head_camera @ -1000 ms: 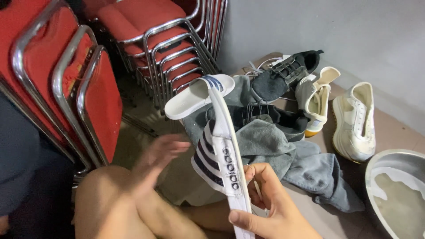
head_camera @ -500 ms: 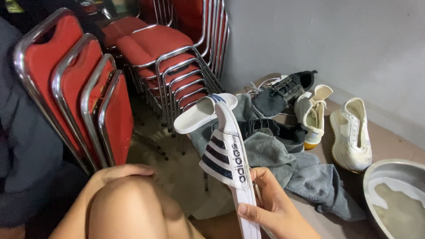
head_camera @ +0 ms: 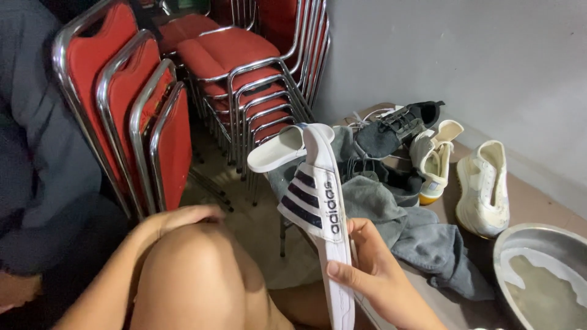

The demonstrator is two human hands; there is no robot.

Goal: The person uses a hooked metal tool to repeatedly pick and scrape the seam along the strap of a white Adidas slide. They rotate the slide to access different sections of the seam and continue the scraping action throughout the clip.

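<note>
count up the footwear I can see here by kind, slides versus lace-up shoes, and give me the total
White rubber slides: 2, one with dark stripes held in the right hand at, one plain at.
Dark grey lace-up sneakers: 1, at.
Cream canvas lace-up shoes: 2, at and.
Total: 5. More may be hidden under the grey cloth.

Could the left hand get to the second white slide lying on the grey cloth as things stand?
Probably yes: the left hand rests free on the knee, and nothing blocks the way to the white slide, though the held slide stands close beside.
</note>
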